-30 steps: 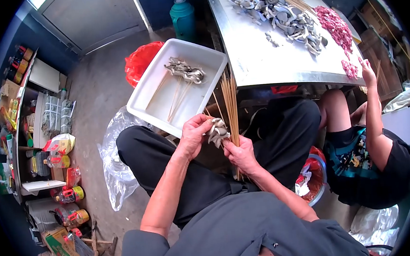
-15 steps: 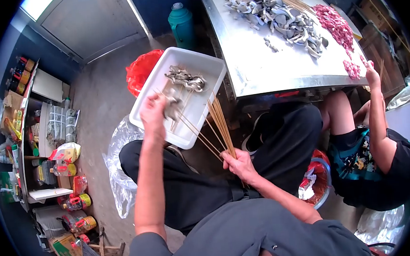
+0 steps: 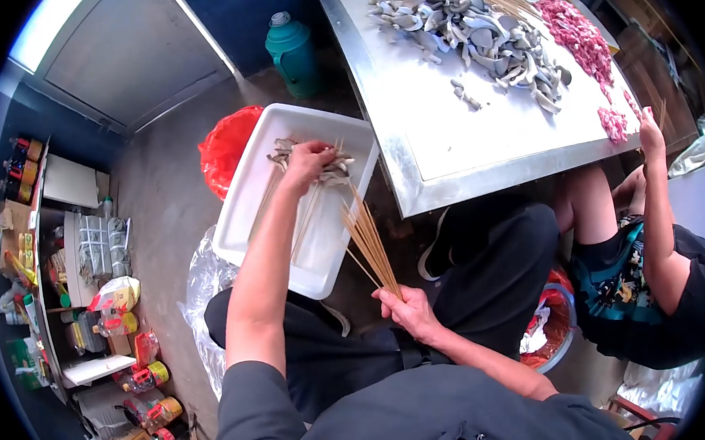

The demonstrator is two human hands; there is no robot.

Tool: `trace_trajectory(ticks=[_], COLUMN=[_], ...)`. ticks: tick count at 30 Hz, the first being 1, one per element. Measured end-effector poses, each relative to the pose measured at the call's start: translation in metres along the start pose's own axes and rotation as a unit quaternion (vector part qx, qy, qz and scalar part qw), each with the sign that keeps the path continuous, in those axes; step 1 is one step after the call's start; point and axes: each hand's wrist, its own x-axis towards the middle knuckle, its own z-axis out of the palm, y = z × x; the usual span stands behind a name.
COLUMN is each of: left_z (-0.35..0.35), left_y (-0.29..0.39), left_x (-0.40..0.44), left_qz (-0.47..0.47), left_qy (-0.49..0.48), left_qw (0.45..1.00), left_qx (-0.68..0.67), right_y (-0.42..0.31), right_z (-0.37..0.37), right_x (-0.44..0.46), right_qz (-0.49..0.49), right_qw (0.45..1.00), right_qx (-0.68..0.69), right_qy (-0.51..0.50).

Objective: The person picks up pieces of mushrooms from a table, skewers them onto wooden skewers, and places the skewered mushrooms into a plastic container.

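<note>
My left hand [image 3: 308, 163] is over the white tray [image 3: 230, 228], fingers closed on a mushroom skewer [image 3: 334, 172] among other skewered grey mushrooms [image 3: 281, 155]. Their thin sticks lie toward the tray's near end. Part of the mushrooms is hidden under the hand. My right hand [image 3: 409, 307] grips a bundle of bamboo skewers [image 3: 368, 239] by the lower end, above my lap, with the sticks fanning upward beside the tray's right edge.
A metal-edged table [image 3: 413, 150] at upper right bears torn grey mushrooms [image 3: 483, 39] and chopped pink meat [image 3: 581, 36]. Another person's hand [image 3: 651, 135] is at its right corner. A red bag [image 3: 221, 151], teal flask [image 3: 290, 57] and lined bucket [image 3: 552, 329] stand around.
My left hand has moved right and down onto the tray with the mushroom skewer. The skewers previously slanting between my hands no longer show there. My right hand keeps its bundle.
</note>
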Motion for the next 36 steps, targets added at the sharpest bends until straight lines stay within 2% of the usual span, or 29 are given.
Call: trace_trajectory(ticks=[3,4,5,6,8,12,13,16,18,23,25,26,28,30,34,36], left_z=[0.022,0.026,0.029,0.032,0.036,0.033,0.028,0.028,0.029,0.014,0.006,0.003,0.0,0.0,0.024,0.046], left_y=[-0.011,-0.015,-0.014,-0.013,-0.008,-0.015,-0.022,-0.068,-0.065,-0.06,-0.039,-0.021,0.027,0.071,0.149,0.178], left_x=[-0.001,-0.002,-0.006,-0.01,-0.021,-0.031,-0.031,-0.037,-0.04,-0.045,-0.05,-0.053,-0.065,-0.072,-0.068,-0.053], left_qz=[0.012,0.122,0.228,0.227,0.35,0.258,0.201,0.232,0.227,0.218,0.106,0.116,0.119,0.171,0.244,0.263], left_qy=[-0.007,0.016,0.038,0.037,0.125,0.173,0.108,0.067,0.054,0.019,0.078,0.073,0.163,0.198,0.172,0.122], left_qw=[0.999,0.975,0.917,0.917,0.857,0.884,0.915,0.903,0.909,0.94,0.978,0.976,0.979,0.965,0.954,0.957], left_qx=[0.044,0.188,0.325,0.326,0.357,0.35,0.333,0.356,0.345,0.261,0.163,0.167,0.022,-0.002,0.032,0.016], right_y=[0.001,0.001,0.0,0.001,0.005,0.011,0.008,0.007,0.005,0.003,-0.005,-0.009,-0.014,-0.017,-0.004,0.003], right_z=[0.0,0.0,0.0,0.0,0.001,0.003,0.003,0.005,0.004,0.001,-0.001,-0.002,-0.005,-0.01,-0.017,-0.022], right_x=[0.004,0.004,0.004,0.005,0.006,0.005,0.006,0.006,0.004,-0.004,-0.01,-0.012,-0.018,-0.022,-0.028,-0.03], right_qz=[0.006,0.002,0.009,0.009,0.006,-0.038,-0.038,-0.06,-0.073,-0.079,-0.056,-0.067,-0.037,-0.045,-0.031,-0.023], right_qw=[1.0,1.0,1.0,1.0,1.0,0.999,0.999,0.997,0.994,0.995,0.995,0.995,0.992,0.99,0.986,0.985], right_qx=[0.007,0.011,0.01,0.012,0.008,0.006,-0.006,-0.04,-0.085,-0.044,0.007,0.01,0.058,0.071,0.105,0.123], right_qy=[-0.004,-0.009,-0.013,-0.013,-0.021,-0.005,0.0,0.005,-0.001,-0.048,-0.081,-0.075,-0.11,-0.115,-0.123,-0.122])
